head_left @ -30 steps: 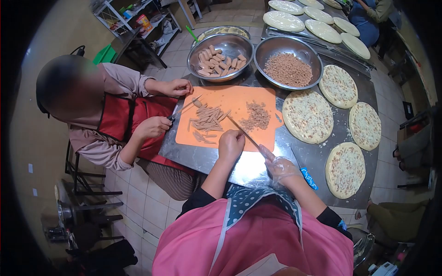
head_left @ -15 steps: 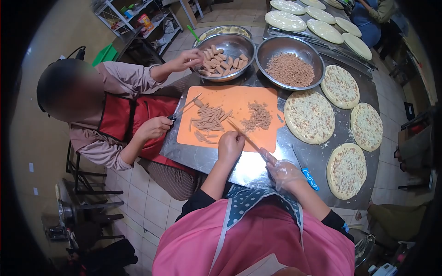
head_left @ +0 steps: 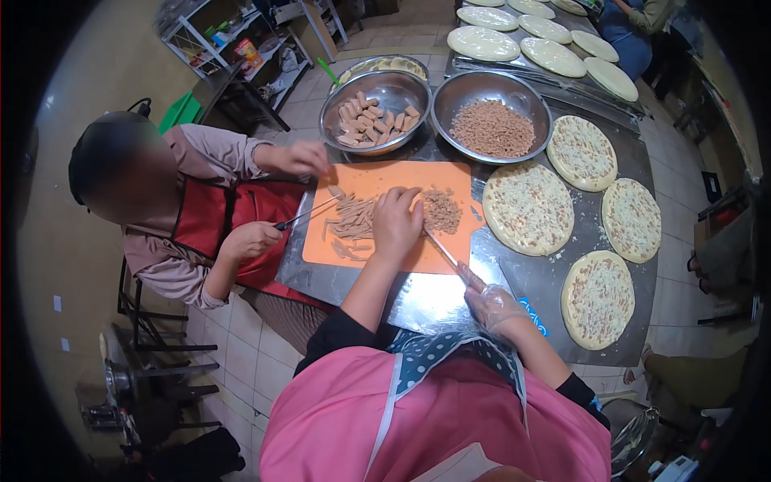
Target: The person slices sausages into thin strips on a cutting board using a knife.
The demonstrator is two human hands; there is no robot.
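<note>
- The bare left hand lies palm down over the right end of the thin brown meat-like strips, fingers close together; whether it pinches any is hidden.
- The plastic-gloved right hand is closed around the handle of a long, narrow knife, its tip close to the left hand.
- Good control here calls for curled fingertips, strips gathered evenly and a steady blade; the nearness of tip and fingers is the main risk.
- The strips lie left of the small chopped brown bits, both on the orange cutting board, mid-frame.
- The shiny metal table bears crumb-topped dough rounds at right and steel bowls above the board.
- At left, a person in a red apron holds another knife; metal shelving stands upper left.
</note>
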